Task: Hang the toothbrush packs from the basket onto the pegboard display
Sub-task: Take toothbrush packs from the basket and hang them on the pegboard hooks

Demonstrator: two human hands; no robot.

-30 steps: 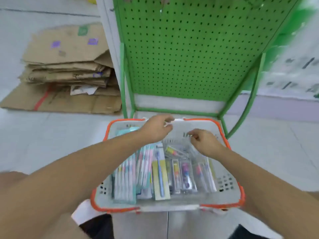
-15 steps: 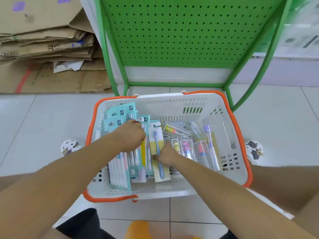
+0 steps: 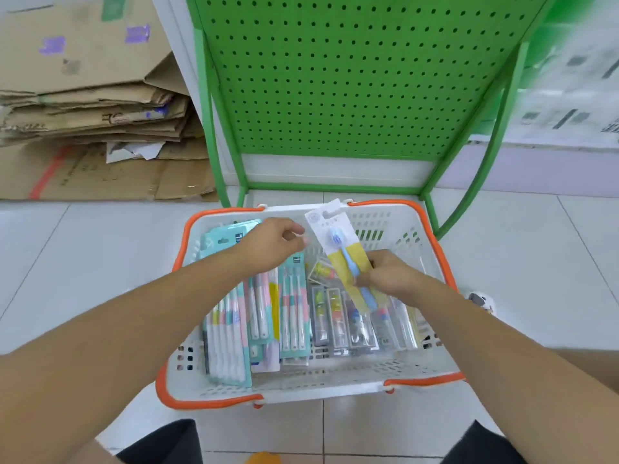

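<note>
Right hand [image 3: 390, 274] pinches the yellow-card toothbrush pack [image 3: 338, 244] by its lower half, fingers closed across card and blue handle. The pack is tilted up out of the basket [image 3: 435, 363], hang tab at the top and pointing toward the pegboard [image 3: 351, 78]. Gripping low leaves the tab hole free, which looks deliberate for hooking it on.

Left hand [image 3: 273, 244] hovers over the teal multi-packs [image 3: 231, 313], fingers loosely curled, thumb and forefinger near each other. Can't tell if it holds anything; nothing is visibly in it. Probably free to steady the tab or to take the next pack.

Rest of the stock lies flat in the basket: teal multi-packs on the left, clear-boxed toothbrushes [image 3: 348, 319] on the right, under the raised pack.

The basket sits on the tiled floor just in front of the green stand's base. I see no hooks in the visible part of the pegboard, so the hang point is likely higher, out of view. That means lifting the pack well up.

Obstacles are minor: the stand's green side brace [image 3: 482, 169] on the right and the basket's far rim right below the pack. Flattened cardboard [image 3: 90, 105] is stacked at left, well apart.
</note>
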